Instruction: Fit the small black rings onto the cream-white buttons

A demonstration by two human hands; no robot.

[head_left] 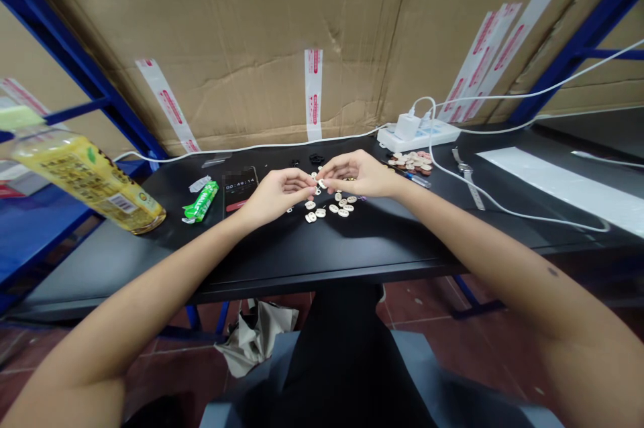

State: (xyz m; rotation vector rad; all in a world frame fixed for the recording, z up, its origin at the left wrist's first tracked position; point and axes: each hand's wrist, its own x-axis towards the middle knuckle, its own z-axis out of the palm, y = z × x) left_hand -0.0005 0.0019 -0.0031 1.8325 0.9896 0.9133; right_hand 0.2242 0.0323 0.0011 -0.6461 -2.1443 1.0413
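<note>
Over the black table, my left hand [278, 196] and my right hand [358, 174] meet at the fingertips. Between the thumb and fingers of my right hand is a small cream oval piece [322, 184]. My left hand is closed in a pinch against it, and a tiny white part [317, 192] shows at its fingertips; I cannot make out its kind. Below the hands lie several loose cream oval pieces with dark marks [343, 212], and a few more cream pieces [311, 217] sit to the left. A small purple item [361, 198] lies beside them.
A phone showing a timer [240, 186], a green wrapper [202, 202] and a yellow drink bottle [95, 176] stand or lie left. Right are brown and cream pieces [411, 161], a pen-like tool [418, 180], a watch [467, 176], and a power strip [422, 136] with cables.
</note>
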